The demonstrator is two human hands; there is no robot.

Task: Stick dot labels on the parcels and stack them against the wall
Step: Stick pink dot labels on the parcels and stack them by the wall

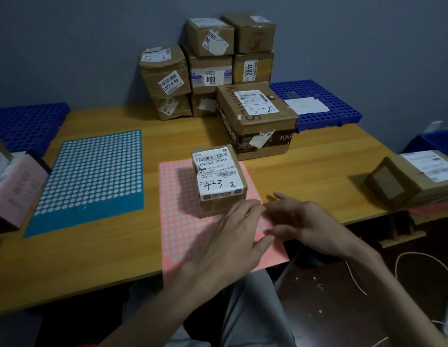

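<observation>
Head view: the wooden surface (92, 259) takes most of the picture, and behind it is a grey wall (67, 46). A stack of parcels (210, 78) stands against this wall, brown cartons in three columns with white shipping labels on them. On the left part of the surface lies the blue dot sheet (92, 176), flat, with rows of pale dots and a plain strip at its near end. The pink dot sheet (182, 221) lies in the middle in front of me, and its near edge reaches over the edge of the surface. The large parcel (255, 121), marked "5-2" by hand, stands just in front of the stack and a little to the right. Another parcel (413, 179) lies tilted at the far right edge, well apart from the others. The small parcel (218, 176), with "4-3" written on its white label, stands on the far part of the pink dot sheet, near the large one.

My left hand (230, 241) is over the pink dot sheet, its fingers straight and a little apart, the tips just beside the near side of the small parcel. My right hand (308, 221) is beside it, fingers spread and pointing left; it is blurred, and I see nothing held in it.
</observation>
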